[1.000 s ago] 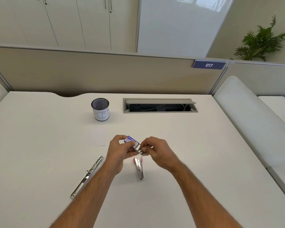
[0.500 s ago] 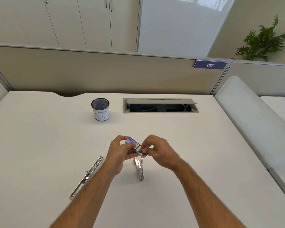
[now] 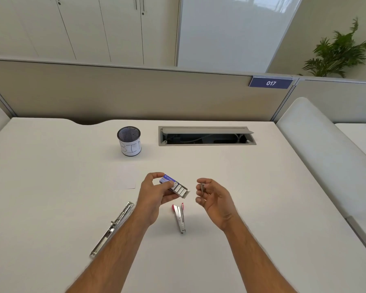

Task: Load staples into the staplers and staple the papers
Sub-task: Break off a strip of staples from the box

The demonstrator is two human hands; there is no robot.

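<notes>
- Left hand [image 3: 154,192] is raised over the bench [image 3: 51,187], fingers and thumb curled round a small staple box [image 3: 173,185], gripping its blue sleeve end.
- That box has its inner tray slid part-way out toward the right, and rows of silvery staples show in the exposed part.
- Right hand [image 3: 215,197] hovers just to the right of the box, apart from it, palm turned inward; thumb and forefinger pinch a short strip of staples [image 3: 202,187], held roughly upright, while the other fingers curl loosely.
- A small stapler with pink ends [image 3: 179,217] lies on the bench below and between the two hands, its pink tips pointing away from the person; neither hand touches it.
- A long metal stapler [image 3: 114,226] lies flat on the bench to the left, slanting from near left to far right, partly hidden by the left forearm.
- A white slip of paper [image 3: 125,179] lies on the bench just left of the left hand, faint against the surface.
- Further back stands a mesh cup [image 3: 129,141] with a white label reading BIN, and right of it an open cable hatch [image 3: 206,136] set in the bench.
</notes>
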